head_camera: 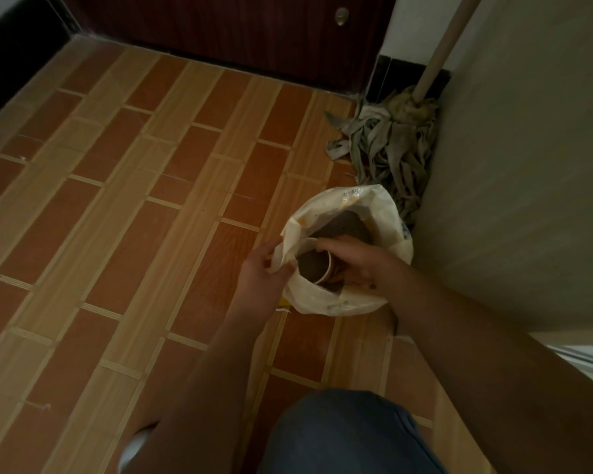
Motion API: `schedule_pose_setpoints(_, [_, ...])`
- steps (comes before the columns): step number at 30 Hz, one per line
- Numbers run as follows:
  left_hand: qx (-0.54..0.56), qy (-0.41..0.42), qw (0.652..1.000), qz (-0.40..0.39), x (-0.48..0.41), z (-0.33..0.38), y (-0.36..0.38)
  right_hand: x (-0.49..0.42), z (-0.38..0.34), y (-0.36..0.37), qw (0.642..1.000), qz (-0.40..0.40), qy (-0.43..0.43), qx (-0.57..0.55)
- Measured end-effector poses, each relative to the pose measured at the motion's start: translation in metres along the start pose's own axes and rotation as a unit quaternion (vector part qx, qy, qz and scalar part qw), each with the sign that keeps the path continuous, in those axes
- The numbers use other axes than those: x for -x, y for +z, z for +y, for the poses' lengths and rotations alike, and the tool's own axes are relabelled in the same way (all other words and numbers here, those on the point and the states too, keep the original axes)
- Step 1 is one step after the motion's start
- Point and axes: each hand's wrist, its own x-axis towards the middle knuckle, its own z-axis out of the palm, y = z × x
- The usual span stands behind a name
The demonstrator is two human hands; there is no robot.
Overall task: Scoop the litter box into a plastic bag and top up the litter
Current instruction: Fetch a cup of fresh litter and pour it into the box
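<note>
Head camera looks down at two bare hands working at a plastic bag on the floor. The left hand pinches the bag's near-left rim between thumb and fingers, and the mouth of the bag gapes upward. The right hand reaches into that mouth from the right, its fingers wrapped round a small white cup. The cup lies tilted on its side within the bag, its opening turned toward the left hand, and its inside shows a dark fill. Deeper in the bag, past the right hand, sits a dark heap of what looks like litter; in the dim light its grain cannot be made out.

The bag is whitish with orange-yellow patches and some print, and it stands on the brick-pattern tiles just beside a pale wall on the right. A rag mop lies in the corner just behind the bag, its strands spread over the floor and its wooden handle leaning up along the wall. A dark red door with a round metal knob closes off the far edge of the floor. At the bottom of the view a bent knee in dark blue cloth fills the space between the two forearms.
</note>
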Motion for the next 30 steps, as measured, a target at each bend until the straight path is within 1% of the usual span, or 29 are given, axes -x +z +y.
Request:
schedule_pose_setpoints(4, [-0.009,-0.004,1.000,0.004,0.000,0.004,0.002,0.008,0.000,-0.008,0.998,0.009,0.013,-0.055])
schedule_pose_setpoints(7, [-0.012,-0.008,1.000,0.009,0.000,0.008,0.004,0.015,0.000,-0.013,0.999,0.028,0.011,-0.042])
schedule_pose_setpoints(10, [-0.011,0.001,1.000,-0.003,0.002,0.012,0.004,0.029,-0.005,-0.017,0.998,0.041,0.014,-0.049])
schedule_pose_setpoints(15, [0.010,-0.004,1.000,-0.013,0.002,0.013,0.004,0.051,-0.016,-0.026,0.988,0.036,0.004,-0.150])
schedule_pose_setpoints(19, [-0.001,-0.003,1.000,-0.012,0.007,0.019,0.006,0.060,-0.019,-0.026,0.977,0.013,-0.017,-0.214])
schedule_pose_setpoints(23, [-0.018,-0.012,1.000,-0.001,0.006,0.021,0.007,0.065,-0.019,-0.024,0.962,0.020,-0.039,-0.271])
schedule_pose_setpoints(30, [-0.026,-0.011,1.000,0.002,0.001,0.021,0.007,0.073,-0.021,-0.023,0.957,0.030,-0.059,-0.283])
